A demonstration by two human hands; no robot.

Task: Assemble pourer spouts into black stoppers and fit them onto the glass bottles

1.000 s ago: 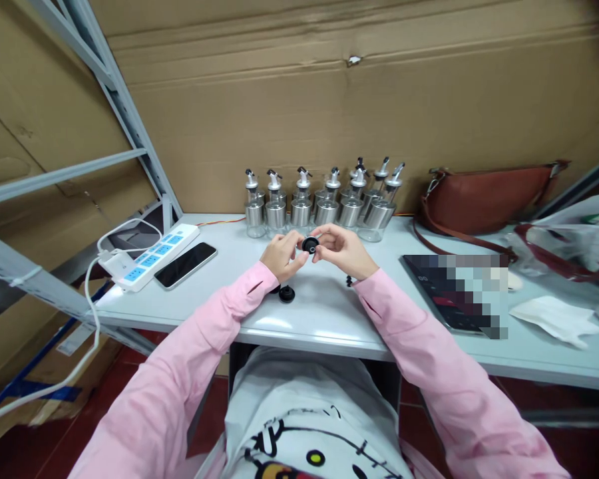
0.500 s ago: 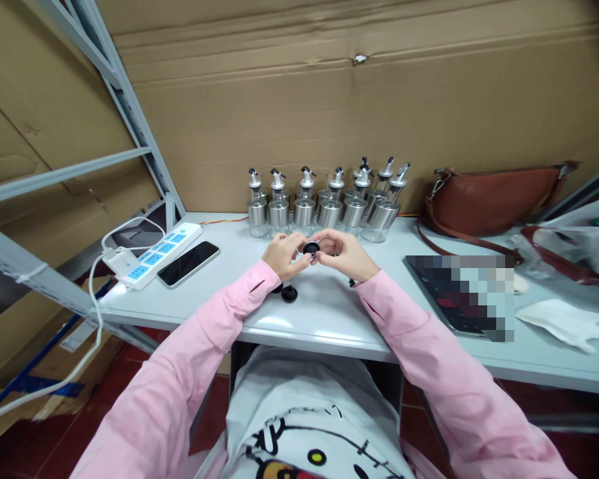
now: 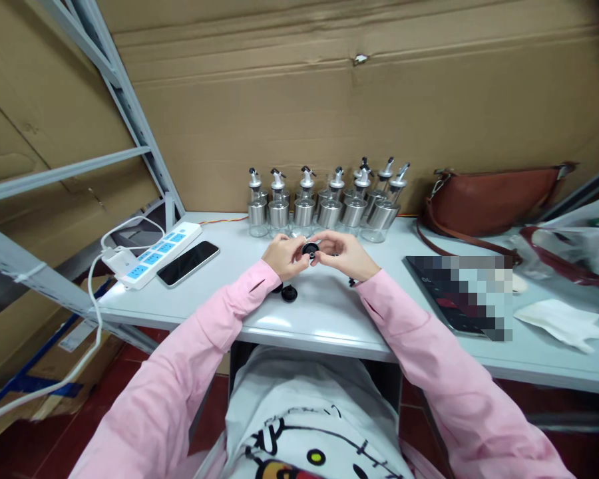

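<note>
My left hand [image 3: 285,257] and my right hand [image 3: 343,255] meet above the middle of the table. Between them they grip a round black stopper [image 3: 310,249], its underside tilted toward me; a bit of silver shows behind it, mostly covered by fingers. Both hands are closed, thumbs near the stopper's lower edge. Below my left wrist another black stopper [image 3: 289,293] lies on the table, and a further black piece is partly hidden by my sleeve. Behind my hands stand several glass-and-steel oil bottles [image 3: 304,213] with metal pour spouts.
On the left lie a white power strip [image 3: 152,258] with cables and a phone [image 3: 188,263]. To the right are a tablet [image 3: 446,299], white tissue [image 3: 562,322], a brown handbag [image 3: 496,199] and a plastic bag [image 3: 544,259]. Cardboard [image 3: 279,100] rises behind the table [image 3: 319,326].
My hands stay nearly in place with the stopper. The fingers of my left hand have shifted slightly, and a silver part shows a little more above them.
</note>
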